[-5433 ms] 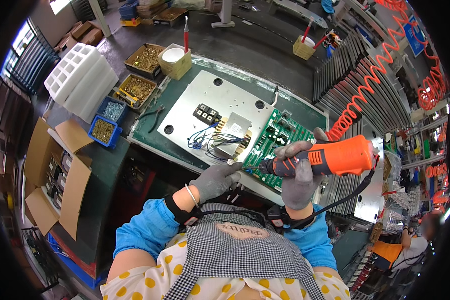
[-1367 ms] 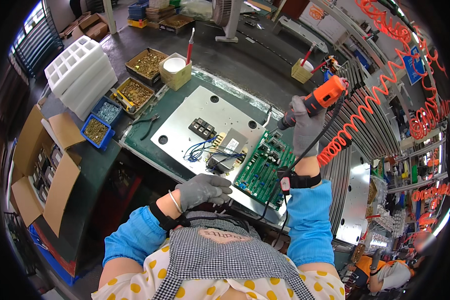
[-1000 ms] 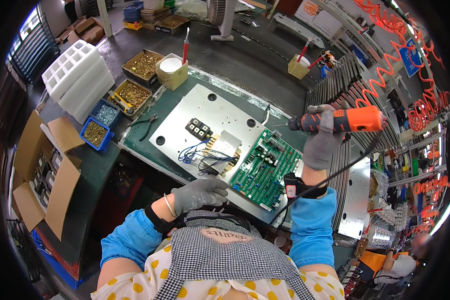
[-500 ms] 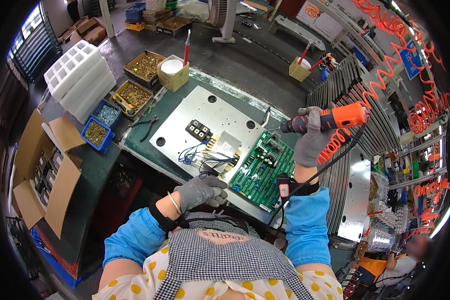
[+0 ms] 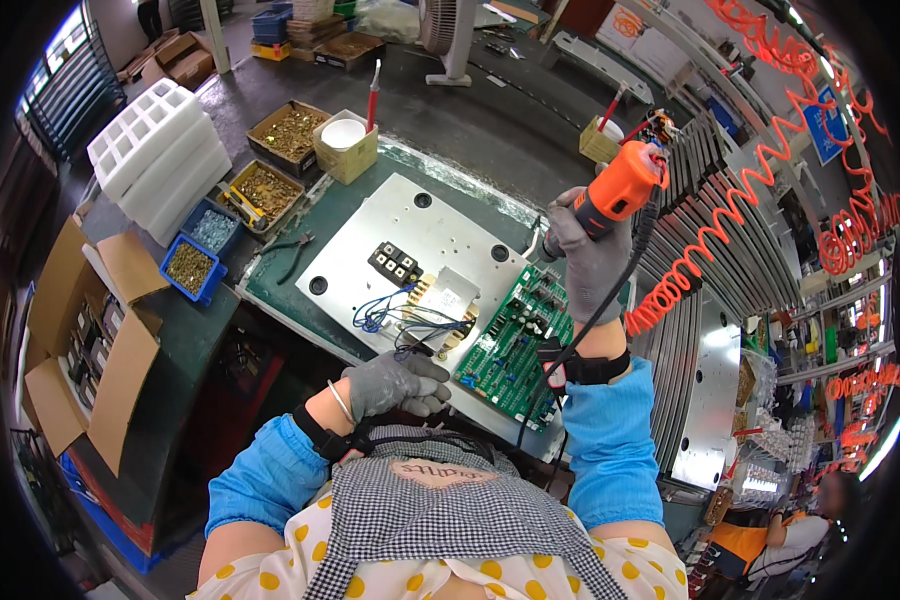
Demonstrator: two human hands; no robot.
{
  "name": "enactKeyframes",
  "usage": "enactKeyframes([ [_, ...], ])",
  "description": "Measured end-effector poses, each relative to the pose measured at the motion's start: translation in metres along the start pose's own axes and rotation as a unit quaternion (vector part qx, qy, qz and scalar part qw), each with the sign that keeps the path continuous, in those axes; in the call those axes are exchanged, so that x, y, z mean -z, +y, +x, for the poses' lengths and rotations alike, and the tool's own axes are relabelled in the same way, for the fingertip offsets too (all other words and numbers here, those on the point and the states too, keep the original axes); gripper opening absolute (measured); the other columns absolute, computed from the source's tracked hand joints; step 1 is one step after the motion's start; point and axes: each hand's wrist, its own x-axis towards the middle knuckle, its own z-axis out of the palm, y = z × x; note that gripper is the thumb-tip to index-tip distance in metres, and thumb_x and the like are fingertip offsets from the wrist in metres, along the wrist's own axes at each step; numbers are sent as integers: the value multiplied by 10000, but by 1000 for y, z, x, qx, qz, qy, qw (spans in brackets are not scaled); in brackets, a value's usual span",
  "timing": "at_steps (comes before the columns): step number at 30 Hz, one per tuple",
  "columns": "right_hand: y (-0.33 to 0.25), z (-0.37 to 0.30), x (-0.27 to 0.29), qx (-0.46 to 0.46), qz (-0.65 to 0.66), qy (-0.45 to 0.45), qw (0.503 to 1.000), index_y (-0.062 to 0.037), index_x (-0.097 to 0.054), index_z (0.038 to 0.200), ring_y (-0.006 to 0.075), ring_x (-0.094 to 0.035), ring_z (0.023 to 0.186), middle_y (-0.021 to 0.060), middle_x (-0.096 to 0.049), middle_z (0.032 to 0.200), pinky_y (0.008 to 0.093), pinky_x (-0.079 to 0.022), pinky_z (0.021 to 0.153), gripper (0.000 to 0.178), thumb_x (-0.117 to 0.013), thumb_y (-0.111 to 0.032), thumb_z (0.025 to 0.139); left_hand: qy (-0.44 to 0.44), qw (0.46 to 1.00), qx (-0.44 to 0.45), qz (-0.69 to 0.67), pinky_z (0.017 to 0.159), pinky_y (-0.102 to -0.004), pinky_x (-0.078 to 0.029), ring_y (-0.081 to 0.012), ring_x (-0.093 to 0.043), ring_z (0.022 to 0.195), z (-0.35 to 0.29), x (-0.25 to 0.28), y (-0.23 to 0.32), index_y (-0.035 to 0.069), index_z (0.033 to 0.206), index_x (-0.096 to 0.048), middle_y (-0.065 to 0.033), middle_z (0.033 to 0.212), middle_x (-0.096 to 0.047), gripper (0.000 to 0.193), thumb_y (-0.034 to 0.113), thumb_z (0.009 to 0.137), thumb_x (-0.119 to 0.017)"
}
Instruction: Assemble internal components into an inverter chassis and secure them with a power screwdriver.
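Observation:
In my right hand, gloved in grey, is an orange and black electric screwdriver, its nose angled down and left past the far corner of a green circuit board. The tip is partly hidden by my fingers. The board lies on the right part of a silver metal plate. Left of it on the plate are a transformer with blue wires and a black terminal module. My left hand, also gloved, rests curled by the plate's near edge below the wires; whatever its fingers hold is hidden.
Cutters lie left of the plate. Bins of screws and a carton stand further left. A coiled orange air hose hangs at the right, before stacked metal plates. Someone sits at the lower right.
My right hand has moved left and slightly nearer, tilting the screwdriver from nearly level to steep, with its nose lower. The plate has shifted very slightly. My left hand has hardly moved.

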Motion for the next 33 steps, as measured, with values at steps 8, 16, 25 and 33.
enactKeyframes([
  [8, 12, 5, -5, -6, -99, -85, 991, -50, -537, 1116, 106, -609, 753, 29, -622, 863, 275, -506, 686, 471, -799, -98, 727, -13, 1000, -3, -10, 739, -256, -589, -207, -690, 876, -5, -2, 6, -106, 1310, -490, -194, 1097, -673, 448, 34, 903, -614],
  [16, 15, 4, -6, 17, -124, -130, 984, -36, -505, 1293, 127, -630, 818, 54, -642, 983, 297, -524, 739, 766, -888, -178, 645, -27, 999, -6, -28, 735, -251, -585, -205, -687, 871, -1, 4, 2, -108, 1317, -486, -195, 1096, -675, 458, 17, 892, -604],
  [25, 13, 0, -20, 45, -93, -246, 964, -89, -556, 1299, 207, -650, 1068, 100, -662, 1148, 342, -525, 908, 782, -904, -142, 601, -19, 1000, -3, -2, 739, -264, -589, -212, -692, 876, -3, 4, 4, -99, 1294, -519, -197, 1101, -679, 428, 41, 900, -612],
  [33, 10, 10, -11, 11, -66, -352, 934, -60, -558, 1305, 186, -630, 1086, 90, -648, 1196, 321, -503, 944, 805, -907, -115, 582, -16, 1000, -5, 4, 728, -265, -595, -218, -696, 879, -1, 6, 2, -92, 1290, -525, -194, 1090, -683, 427, 50, 899, -624],
])
